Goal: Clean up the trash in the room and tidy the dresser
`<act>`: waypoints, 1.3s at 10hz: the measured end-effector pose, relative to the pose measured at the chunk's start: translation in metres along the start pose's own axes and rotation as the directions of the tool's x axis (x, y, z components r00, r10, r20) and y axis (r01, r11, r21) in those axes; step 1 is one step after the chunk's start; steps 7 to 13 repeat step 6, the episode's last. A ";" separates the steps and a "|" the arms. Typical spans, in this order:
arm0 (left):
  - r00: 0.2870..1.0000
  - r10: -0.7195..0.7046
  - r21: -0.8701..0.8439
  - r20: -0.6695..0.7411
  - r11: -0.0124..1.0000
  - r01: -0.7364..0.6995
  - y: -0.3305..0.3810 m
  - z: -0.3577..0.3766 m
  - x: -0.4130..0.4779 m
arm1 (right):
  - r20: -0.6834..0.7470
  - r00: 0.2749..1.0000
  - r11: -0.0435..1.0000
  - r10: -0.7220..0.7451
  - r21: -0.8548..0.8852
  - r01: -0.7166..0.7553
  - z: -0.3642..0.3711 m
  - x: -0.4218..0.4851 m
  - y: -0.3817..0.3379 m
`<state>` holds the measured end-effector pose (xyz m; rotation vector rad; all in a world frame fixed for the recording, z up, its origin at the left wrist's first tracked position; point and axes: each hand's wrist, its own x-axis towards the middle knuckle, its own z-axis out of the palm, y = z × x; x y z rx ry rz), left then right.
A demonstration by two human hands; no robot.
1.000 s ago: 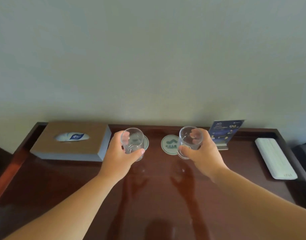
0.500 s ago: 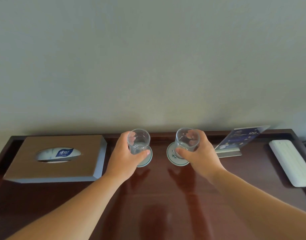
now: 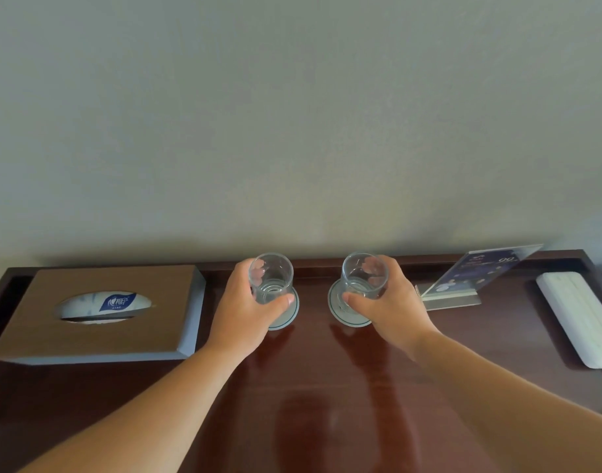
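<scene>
You have both glasses over their coasters now. A second ago the right glass stood off to the right of its coaster with the printed disc bare beside it, and half a second ago it was only partly over. Your left hand (image 3: 245, 308) wraps the left glass (image 3: 271, 278), with the thumb across the front near the base and the fingers curled round the back, showing pink through the wall. Your right hand (image 3: 391, 302) grips the right glass (image 3: 363, 276) the same way. The left glass has stayed at the left coaster (image 3: 287, 317) throughout and shifted only slightly, while the right glass has moved left onto the right coaster (image 3: 340, 312). I cannot tell whether the bases are fully down or just above the coasters. For the task, I judge the glass-setting step nearly done. Once you let go, the pair should stand matched at the back of the dresser (image 3: 327, 387), between the tissue box (image 3: 163, 302) and the card stand (image 3: 480, 271). The count:
- two glasses, both upright and apparently empty
- two round coasters, near each other but apart
- one wooden tissue box at the left, with a tissue pack showing in its slot
- one tilted card stand at the right
- one flat white object (image 3: 579, 322) at the far right — I cannot tell what it is
</scene>
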<state>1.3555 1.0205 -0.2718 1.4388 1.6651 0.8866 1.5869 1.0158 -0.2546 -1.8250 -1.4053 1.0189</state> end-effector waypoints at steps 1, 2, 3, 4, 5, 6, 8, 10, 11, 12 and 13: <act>1.000 0.008 -0.014 -0.010 1.000 -0.008 -0.002 0.001 -0.002 | 0.005 1.000 1.000 -0.012 -0.001 0.012 0.000 0.002 0.002; 1.000 0.017 -0.036 -0.014 0.999 -0.018 -0.001 0.001 -0.004 | 0.015 1.000 1.000 -0.020 -0.010 0.020 -0.001 0.002 0.003; 0.999 0.030 -0.047 -0.016 0.998 -0.031 -0.001 0.002 -0.005 | 0.021 0.999 1.000 -0.029 -0.003 0.029 -0.002 0.000 0.004; 1.000 0.029 -0.058 -0.006 0.998 -0.029 -0.003 0.003 -0.004 | 0.032 0.999 0.999 -0.031 0.023 0.030 -0.002 0.000 0.005; 1.000 0.023 -0.040 -0.013 0.999 -0.023 -0.004 0.001 -0.009 | 0.038 0.999 1.000 -0.027 0.006 0.027 -0.002 0.000 0.011; 0.999 -0.012 -0.040 -0.048 0.999 0.010 -0.004 -0.001 -0.012 | 0.024 1.000 1.000 -0.019 -0.015 0.020 -0.003 -0.002 0.016; 0.999 -0.012 -0.040 -0.048 0.999 0.010 -0.004 -0.001 -0.012 | 0.024 1.000 1.000 -0.019 -0.015 0.020 -0.003 -0.002 0.016; 0.999 -0.012 -0.040 -0.048 0.999 0.010 -0.004 -0.001 -0.012 | 0.024 1.000 1.000 -0.019 -0.015 0.020 -0.003 -0.002 0.016; 0.999 -0.012 -0.040 -0.048 0.999 0.010 -0.004 -0.001 -0.012 | 0.024 1.000 1.000 -0.019 -0.015 0.020 -0.003 -0.002 0.016; 0.999 -0.012 -0.040 -0.048 0.999 0.010 -0.004 -0.001 -0.012 | 0.024 1.000 1.000 -0.019 -0.015 0.020 -0.003 -0.002 0.016; 0.999 -0.012 -0.040 -0.048 0.999 0.010 -0.004 -0.001 -0.012 | 0.024 1.000 1.000 -0.019 -0.015 0.020 -0.003 -0.002 0.016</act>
